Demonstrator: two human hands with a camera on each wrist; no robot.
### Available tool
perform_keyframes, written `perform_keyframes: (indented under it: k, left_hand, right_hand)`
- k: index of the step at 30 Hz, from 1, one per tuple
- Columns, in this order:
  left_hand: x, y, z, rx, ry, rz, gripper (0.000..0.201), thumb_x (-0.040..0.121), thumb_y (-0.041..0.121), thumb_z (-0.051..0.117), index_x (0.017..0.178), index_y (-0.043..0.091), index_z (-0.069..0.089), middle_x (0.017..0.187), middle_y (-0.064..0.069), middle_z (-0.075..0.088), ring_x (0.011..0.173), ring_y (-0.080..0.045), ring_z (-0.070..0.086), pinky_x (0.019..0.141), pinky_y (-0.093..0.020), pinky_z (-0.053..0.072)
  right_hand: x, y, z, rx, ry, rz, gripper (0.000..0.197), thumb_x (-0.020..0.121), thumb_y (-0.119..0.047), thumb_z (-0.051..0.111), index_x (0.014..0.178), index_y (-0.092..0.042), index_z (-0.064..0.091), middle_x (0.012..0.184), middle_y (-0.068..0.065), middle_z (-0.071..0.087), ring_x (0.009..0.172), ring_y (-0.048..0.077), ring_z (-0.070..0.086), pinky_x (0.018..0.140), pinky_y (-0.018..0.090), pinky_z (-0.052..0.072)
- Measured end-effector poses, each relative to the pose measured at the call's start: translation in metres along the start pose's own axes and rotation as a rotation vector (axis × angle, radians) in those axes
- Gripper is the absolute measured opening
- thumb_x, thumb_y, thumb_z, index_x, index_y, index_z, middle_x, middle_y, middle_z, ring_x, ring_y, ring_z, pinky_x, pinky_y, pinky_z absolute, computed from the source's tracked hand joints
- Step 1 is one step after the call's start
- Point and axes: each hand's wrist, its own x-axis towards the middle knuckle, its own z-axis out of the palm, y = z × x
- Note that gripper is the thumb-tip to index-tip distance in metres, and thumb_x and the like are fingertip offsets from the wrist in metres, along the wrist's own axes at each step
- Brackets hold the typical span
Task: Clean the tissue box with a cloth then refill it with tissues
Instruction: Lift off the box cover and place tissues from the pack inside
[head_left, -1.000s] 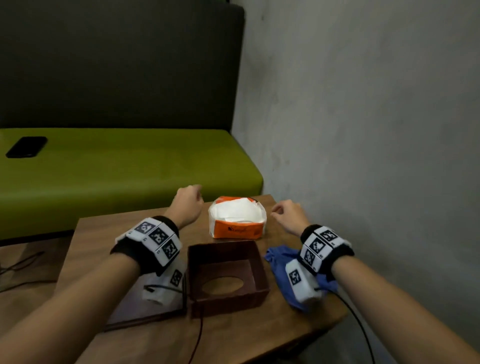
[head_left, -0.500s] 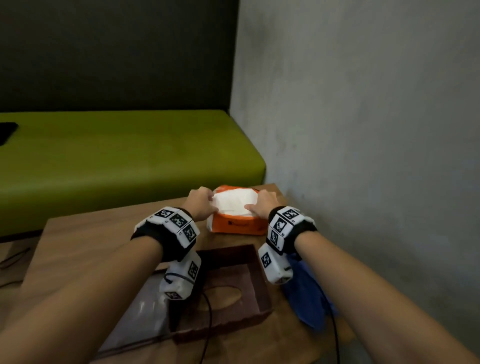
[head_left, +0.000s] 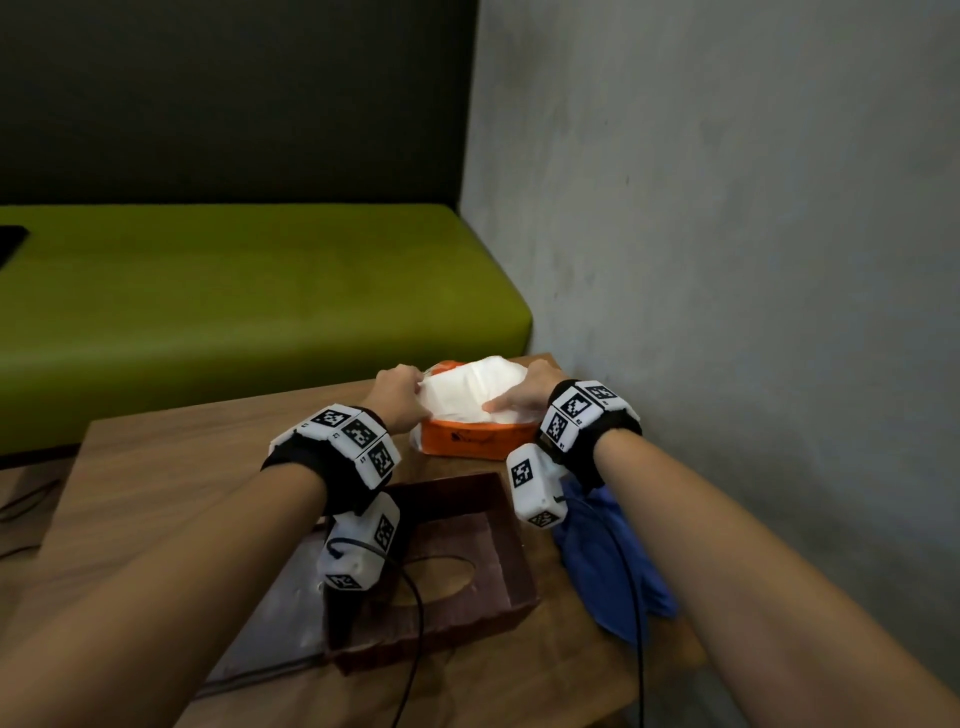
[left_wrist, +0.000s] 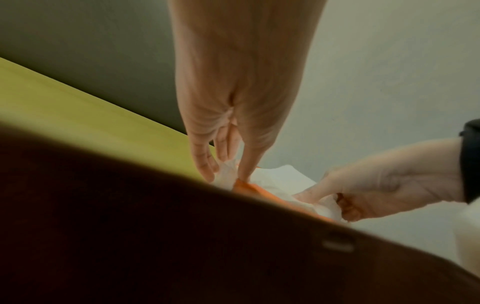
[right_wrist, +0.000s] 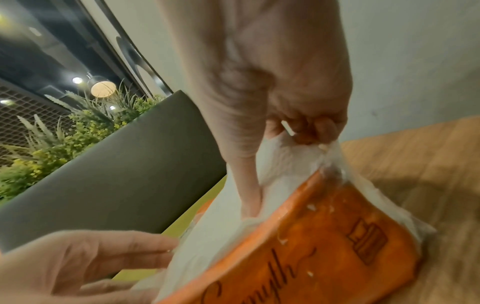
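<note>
Both hands moved from table sides onto the orange tissue pack (head_left: 470, 441) since approx. 1 s ago. Left hand (head_left: 397, 397) pinches white tissues (head_left: 470, 389) at pack's left edge; right hand (head_left: 524, 395) pinches them at right edge, w/ one finger pressing inside. Pack sits at far end of wooden table (head_left: 156, 483), just behind brown tissue box (head_left: 467, 603), which lies w/ its oval hole down; blue cloth (head_left: 602, 561) beside it.

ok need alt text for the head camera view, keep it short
Both hands grip the white tissues in an orange pack on a wooden table: left hand at one end, right hand at the other. Nearer sit an open brown tissue box and blue cloth.
</note>
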Motion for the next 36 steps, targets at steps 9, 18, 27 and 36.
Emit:
perform_keyframes:
  k: [9, 18, 27, 36]
  left_hand:
    - [-0.003, -0.001, 0.0, -0.029, -0.002, 0.002, 0.044, 0.079, 0.004, 0.065, 0.121, -0.001, 0.053, 0.125, -0.02, 0.058, 0.116, -0.034, 0.053, 0.096, -0.036, 0.043]
    - [-0.004, -0.001, 0.001, -0.064, 0.0, -0.006, 0.042, 0.08, 0.003, 0.063, 0.12, -0.002, 0.053, 0.124, -0.02, 0.059, 0.116, -0.034, 0.052, 0.094, -0.035, 0.042]
    - [-0.007, -0.004, 0.002, -0.062, 0.002, -0.014, 0.048, 0.077, 0.011, 0.069, 0.12, -0.002, 0.05, 0.122, -0.02, 0.058, 0.114, -0.033, 0.052, 0.089, -0.035, 0.042]
    - [-0.004, -0.005, 0.005, -0.121, 0.034, -0.044, 0.048, 0.073, 0.004, 0.068, 0.115, -0.005, 0.047, 0.119, -0.022, 0.055, 0.11, -0.035, 0.052, 0.079, -0.034, 0.042]
  right_hand:
    - [-0.01, -0.004, 0.0, 0.14, 0.078, -0.009, 0.059, 0.08, -0.033, 0.069, 0.125, 0.0, 0.049, 0.129, 0.015, 0.054, 0.116, 0.03, 0.052, 0.085, 0.029, 0.044]
    - [-0.015, -0.007, 0.001, 0.073, 0.082, -0.054, 0.062, 0.074, -0.034, 0.074, 0.122, -0.001, 0.052, 0.124, 0.014, 0.057, 0.113, 0.029, 0.054, 0.079, 0.027, 0.042]
    - [-0.031, -0.011, 0.006, 0.015, 0.246, -0.303, 0.06, 0.074, -0.026, 0.072, 0.126, -0.009, 0.047, 0.117, 0.01, 0.059, 0.113, 0.028, 0.053, 0.077, 0.025, 0.035]
    - [-0.034, -0.005, -0.001, 0.237, 0.161, -0.34, 0.062, 0.076, -0.02, 0.073, 0.13, -0.011, 0.044, 0.116, 0.008, 0.055, 0.11, 0.023, 0.051, 0.081, 0.024, 0.039]
